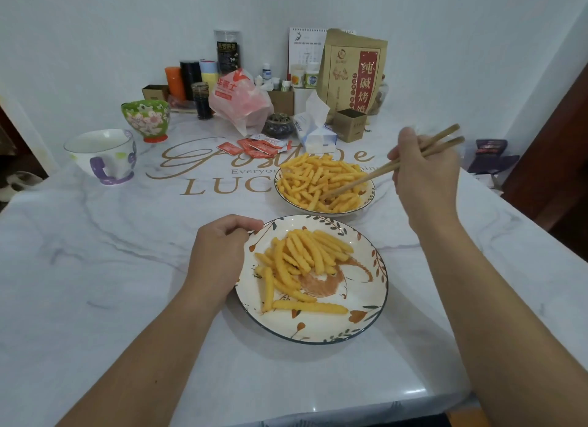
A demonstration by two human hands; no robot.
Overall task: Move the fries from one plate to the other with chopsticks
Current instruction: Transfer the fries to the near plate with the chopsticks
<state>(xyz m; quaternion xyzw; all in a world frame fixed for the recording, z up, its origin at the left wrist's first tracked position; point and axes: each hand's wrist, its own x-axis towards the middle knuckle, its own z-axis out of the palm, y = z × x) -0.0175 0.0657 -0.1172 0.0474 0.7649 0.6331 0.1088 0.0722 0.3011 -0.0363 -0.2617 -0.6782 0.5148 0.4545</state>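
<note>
Head view, looking down across the white marbled table (95, 267). Your right hand (426, 175) grasps a pair of wooden chopsticks (381, 169), fingers curled round their upper part; the shafts slant down and to the left, and the tips reach into the heap of fries (318, 181) on the far plate (370, 194). Whether the tips close on a fry cannot be told. Your left hand (219, 255) rests at the left rim of the near plate (350, 325), fingers curled, the thumb and forefinger touching the rim's upper left edge.

The near plate, decorated with leaves along its border and a brown figure at its centre, carries a smaller lot of crinkle-cut fries (302, 255): a loose pile toward the upper left and several single pieces lying apart toward the lower left. The far plate stands just beyond it and slightly to the right, the two rims close together.

Behind the plates lie red sauce packets (257, 146) and a tissue pack (318, 134). At the left stand a white mug with a purple handle (101, 156) and a green flowered cup (146, 118). Along the wall stand a brown paper bag with red lettering (350, 70), a red-and-white plastic bag (238, 99), a small cardboard box (350, 124) and assorted bottles and jars.
</note>
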